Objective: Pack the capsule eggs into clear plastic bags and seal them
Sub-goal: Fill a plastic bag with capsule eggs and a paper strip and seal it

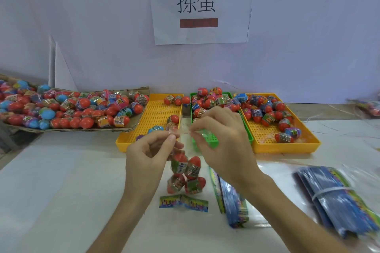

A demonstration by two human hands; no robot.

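Now your left hand and right hand each pinch the mouth of the clear plastic bag, which hangs straight down between them, long axis vertical, equally near both. Four capsule eggs sit inside above its printed header card. Three trays stand behind: two yellow, one green tray.

One camera sits on my head, looking forward and down across the white table toward the wall, my hands close below.
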